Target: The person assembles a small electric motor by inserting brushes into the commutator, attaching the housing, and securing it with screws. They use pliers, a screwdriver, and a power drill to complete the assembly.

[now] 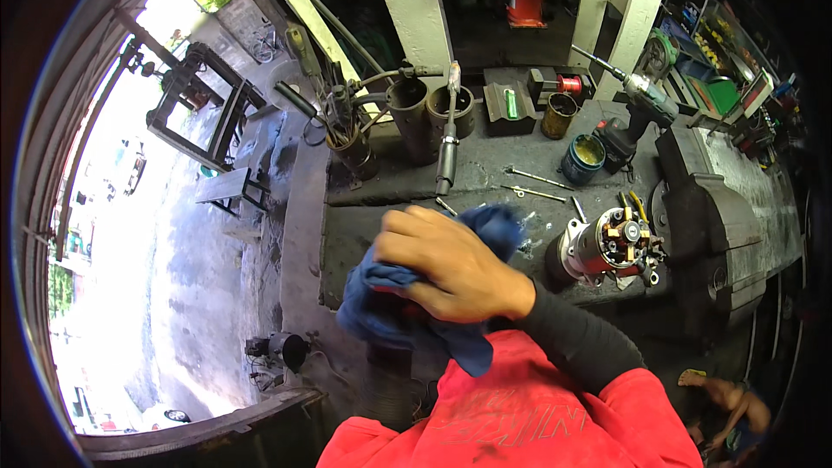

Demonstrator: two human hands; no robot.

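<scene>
My right hand (446,264), in a black sleeve, is closed around a bunched dark blue cloth (373,303) in front of my red shirt. The cloth hangs below the fingers and spreads past the wrist. My left hand does not show; the cloth and my body may hide it. To the right on the dark workbench (390,230) stands an opened electric motor (611,243), its brush end facing up. Thin metal rods (537,186) and small parts lie between the cloth and the motor.
Behind are tool-filled cans (351,152), a long-handled tool (449,139), a grease tin (583,159) and a cordless drill (646,100). A heavy vise (711,225) stands right. Another person (737,407) is at lower right. A low bench (230,191) stands on the floor left.
</scene>
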